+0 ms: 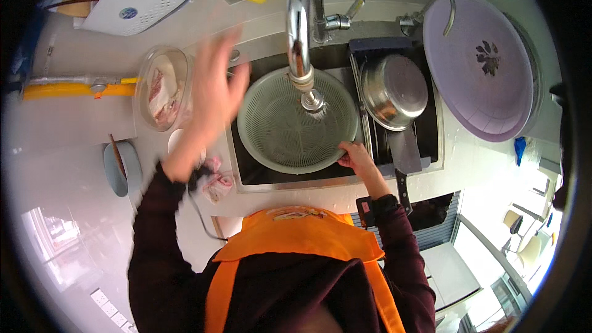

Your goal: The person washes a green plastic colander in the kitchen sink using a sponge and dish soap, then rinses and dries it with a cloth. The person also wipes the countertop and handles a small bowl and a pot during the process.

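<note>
A round green-grey plastic colander point(277, 134) sits in the sink, under the spout of the chrome faucet point(298, 32). My right hand point(355, 157) grips its rim at the lower right. Blurred by motion, my left hand point(215, 88) is raised with fingers spread, left of the colander and holding nothing. Beside it on the counter stands a clear plastic container point(162, 88) with raw meat point(162, 99) in it. Water seems to run from the faucet's nozzle point(313, 101) into the colander, though the stream is hard to make out.
On a rack over the sink's right side rest an upturned steel pot point(395, 90) and a cleaver point(405, 157), its handle past the counter edge. A purple basin point(481, 64) leans at the right. A pink-and-white cloth point(217, 187) and a blue-grey bowl point(121, 169) lie left.
</note>
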Motion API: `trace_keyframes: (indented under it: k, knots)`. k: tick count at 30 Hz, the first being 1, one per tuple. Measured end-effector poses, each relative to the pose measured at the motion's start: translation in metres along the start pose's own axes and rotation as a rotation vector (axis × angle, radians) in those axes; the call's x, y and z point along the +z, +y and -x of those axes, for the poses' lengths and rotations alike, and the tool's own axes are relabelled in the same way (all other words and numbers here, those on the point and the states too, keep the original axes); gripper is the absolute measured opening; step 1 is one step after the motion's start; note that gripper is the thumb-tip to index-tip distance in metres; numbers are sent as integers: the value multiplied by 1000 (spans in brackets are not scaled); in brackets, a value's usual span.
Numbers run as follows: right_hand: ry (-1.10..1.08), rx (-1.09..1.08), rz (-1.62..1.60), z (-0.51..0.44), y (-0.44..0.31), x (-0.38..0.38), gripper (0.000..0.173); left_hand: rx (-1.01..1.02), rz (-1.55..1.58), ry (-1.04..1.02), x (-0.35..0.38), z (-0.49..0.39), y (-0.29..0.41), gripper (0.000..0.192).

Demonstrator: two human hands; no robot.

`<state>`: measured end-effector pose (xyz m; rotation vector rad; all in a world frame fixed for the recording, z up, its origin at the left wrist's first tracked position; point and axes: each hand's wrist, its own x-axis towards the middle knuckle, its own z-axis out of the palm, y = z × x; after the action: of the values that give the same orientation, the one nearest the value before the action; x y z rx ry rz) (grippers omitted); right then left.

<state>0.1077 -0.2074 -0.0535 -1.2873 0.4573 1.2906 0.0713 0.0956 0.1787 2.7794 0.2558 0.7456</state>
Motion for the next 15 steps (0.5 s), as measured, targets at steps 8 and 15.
trace_keyframes:
  k: [8, 15]
  knots:
    - [-433, -68, 78, 7, -27, -2, 31, -1558, 1422, -293, 18, 209, -4, 57]
    - [-454, -492, 1610, -81, 12, -2, 59, -1130, 821, -6, -9, 188, -38, 42]
